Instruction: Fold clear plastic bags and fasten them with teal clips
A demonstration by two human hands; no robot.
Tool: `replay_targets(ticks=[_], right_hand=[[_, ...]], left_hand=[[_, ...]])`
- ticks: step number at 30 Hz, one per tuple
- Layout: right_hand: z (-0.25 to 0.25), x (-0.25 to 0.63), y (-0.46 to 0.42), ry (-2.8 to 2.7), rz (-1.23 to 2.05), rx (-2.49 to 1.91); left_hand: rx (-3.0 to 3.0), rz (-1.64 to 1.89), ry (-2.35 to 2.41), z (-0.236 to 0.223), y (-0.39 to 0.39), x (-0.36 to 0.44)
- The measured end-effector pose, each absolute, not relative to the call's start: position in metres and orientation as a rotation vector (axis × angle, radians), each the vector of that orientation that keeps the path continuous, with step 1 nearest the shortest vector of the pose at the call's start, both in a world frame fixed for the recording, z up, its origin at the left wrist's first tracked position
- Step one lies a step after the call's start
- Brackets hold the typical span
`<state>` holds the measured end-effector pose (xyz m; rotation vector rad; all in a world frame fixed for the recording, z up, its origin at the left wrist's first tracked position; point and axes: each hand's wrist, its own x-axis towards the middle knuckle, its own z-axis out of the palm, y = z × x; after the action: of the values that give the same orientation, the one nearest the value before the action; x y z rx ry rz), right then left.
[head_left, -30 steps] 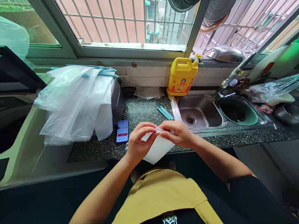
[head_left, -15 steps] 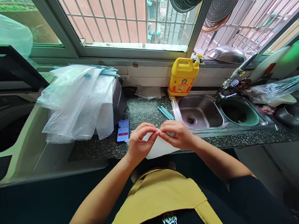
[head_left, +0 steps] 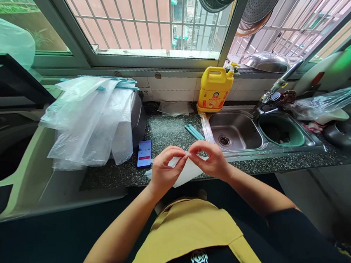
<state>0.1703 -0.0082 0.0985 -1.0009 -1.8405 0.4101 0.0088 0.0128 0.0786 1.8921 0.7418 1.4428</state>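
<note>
Head view | grip: left hand [head_left: 165, 168] and right hand [head_left: 212, 161] pinched white film [head_left: 187, 175] by its edge | film hung below grip, near tabletop [head_left: 167, 129] edge | uneven thumb pull risked a slip or tear

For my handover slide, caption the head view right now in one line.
Left hand and right hand pinch white plastic by the counter's front edge, phone and blue strips nearby.

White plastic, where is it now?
In the head view, the white plastic is central, pinched between left hand and right hand, by the counter's front edge.
</note>
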Motion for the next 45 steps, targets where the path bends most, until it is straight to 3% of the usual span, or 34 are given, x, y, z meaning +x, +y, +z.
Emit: replay_targets(ticks=[5,19,25,30,45], right_hand=[[0.096,0.167,-0.009,-1.808,0.307,-0.996],[0.093,0.169,-0.011,-1.801,0.437,-1.112],[0.093,0.176,-0.003,-1.906,0.082,-0.973],[0.091,0.183,0.006,-1.957,-0.213,-0.96],[0.087,0.201,0.024,-1.887,-0.183,-1.16]], left_hand=[[1.889,1.469,0.734,0.077,0.012,0.012],[2.017,1.568,0.766,0.072,0.009,0.015],[2.23,1.236,0.936,0.07,0.016,0.007],[2.424,1.258,1.067,0.061,0.017,0.008],[2.567,1.18,1.224,0.025,0.016,-0.007]])
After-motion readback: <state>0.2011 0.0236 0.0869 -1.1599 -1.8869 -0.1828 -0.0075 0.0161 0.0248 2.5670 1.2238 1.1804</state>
